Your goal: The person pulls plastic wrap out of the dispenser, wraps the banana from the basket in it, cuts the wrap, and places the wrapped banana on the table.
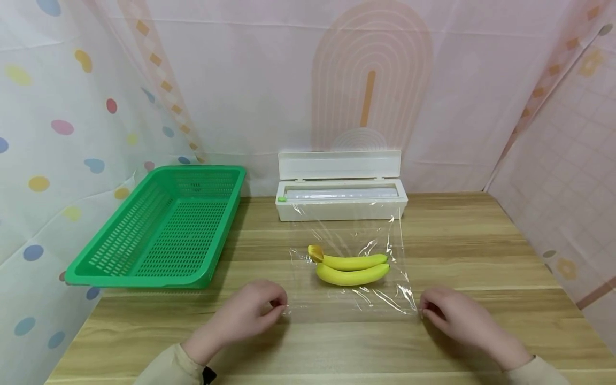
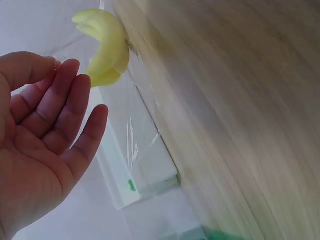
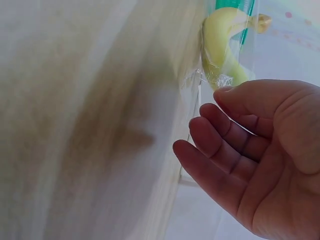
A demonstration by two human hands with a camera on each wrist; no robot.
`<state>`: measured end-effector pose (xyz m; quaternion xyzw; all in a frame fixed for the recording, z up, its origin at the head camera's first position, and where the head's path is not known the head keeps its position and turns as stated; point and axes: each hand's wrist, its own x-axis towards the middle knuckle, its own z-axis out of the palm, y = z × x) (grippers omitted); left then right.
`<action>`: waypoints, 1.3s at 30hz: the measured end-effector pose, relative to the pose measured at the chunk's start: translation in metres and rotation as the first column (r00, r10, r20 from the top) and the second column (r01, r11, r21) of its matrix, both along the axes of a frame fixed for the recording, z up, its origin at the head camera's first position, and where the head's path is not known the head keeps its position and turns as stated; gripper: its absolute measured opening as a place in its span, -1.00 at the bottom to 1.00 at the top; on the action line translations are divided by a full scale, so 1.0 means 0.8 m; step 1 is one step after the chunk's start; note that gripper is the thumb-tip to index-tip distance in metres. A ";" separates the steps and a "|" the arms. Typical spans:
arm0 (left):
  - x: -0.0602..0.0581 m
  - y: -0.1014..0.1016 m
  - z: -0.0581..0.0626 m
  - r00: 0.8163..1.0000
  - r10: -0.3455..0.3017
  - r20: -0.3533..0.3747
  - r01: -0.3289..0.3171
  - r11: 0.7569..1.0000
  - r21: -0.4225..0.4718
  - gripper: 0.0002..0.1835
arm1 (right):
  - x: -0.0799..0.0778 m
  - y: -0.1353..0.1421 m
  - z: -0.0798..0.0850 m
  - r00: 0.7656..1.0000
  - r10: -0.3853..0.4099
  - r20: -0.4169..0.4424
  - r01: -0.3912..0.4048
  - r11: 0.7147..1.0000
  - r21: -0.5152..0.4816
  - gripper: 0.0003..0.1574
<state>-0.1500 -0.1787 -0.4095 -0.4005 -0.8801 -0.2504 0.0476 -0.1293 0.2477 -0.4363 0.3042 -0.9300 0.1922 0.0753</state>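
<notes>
A clear sheet of plastic wrap (image 1: 346, 307) stretches from the white wrap dispenser (image 1: 343, 212) toward the person, over a pair of yellow bananas (image 1: 353, 275). My left hand (image 1: 252, 310) pinches the sheet's near left corner between thumb and index finger. At the near right corner, my right hand (image 1: 454, 315) pinches the film the same way. In the left wrist view the bananas (image 2: 111, 47) show beyond the fingertips, and the other fingers are loosely bent. The right wrist view has the bananas (image 3: 220, 40) behind wrinkled film, just past the thumb.
A green perforated basket (image 1: 187, 240) stands at the left of the wooden table (image 1: 481, 256). The dispenser's lid (image 1: 339, 164) is raised at the back, near a patterned curtain (image 1: 269, 80). A small green piece (image 1: 282, 199) sits on the dispenser's left end.
</notes>
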 end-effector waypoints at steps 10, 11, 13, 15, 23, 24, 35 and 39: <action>-0.003 0.012 0.000 0.980 0.107 0.169 -0.118 0.991 0.058 -0.75 | -0.015 -0.004 0.005 0.997 -0.030 0.077 0.030 1.000 0.008 -0.74; -0.004 0.013 -0.001 0.976 0.116 0.184 -0.130 0.990 0.063 -0.75 | -0.016 -0.005 0.005 0.997 -0.035 0.069 0.035 0.999 0.002 -0.75; -0.005 0.014 -0.004 0.970 0.135 0.204 -0.151 0.986 0.064 -0.75 | -0.015 -0.005 0.005 0.998 -0.049 0.048 0.050 0.998 -0.022 -0.75; -0.007 0.014 -0.006 0.968 0.140 0.209 -0.157 0.985 0.067 -0.76 | -0.013 -0.004 0.006 0.998 -0.053 0.014 0.054 0.997 -0.057 -0.73; -0.012 0.014 -0.011 0.964 0.147 0.222 -0.165 0.984 0.065 -0.79 | -0.002 0.006 0.008 0.983 0.135 -0.126 -0.150 0.981 -0.119 -0.56; -0.012 0.014 -0.012 0.963 0.150 0.225 -0.169 0.983 0.065 -0.79 | 0.000 0.006 0.008 0.978 0.164 -0.128 -0.179 0.977 -0.115 -0.55; -0.015 0.012 -0.016 0.939 0.240 0.246 -0.262 0.963 0.060 -0.80 | 0.014 0.002 0.002 0.983 0.161 -0.084 -0.160 0.987 0.017 -0.62; -0.015 0.011 -0.017 0.928 0.263 0.262 -0.283 0.958 0.041 -0.82 | 0.015 -0.002 0.003 0.990 0.112 -0.081 -0.108 0.993 0.055 -0.59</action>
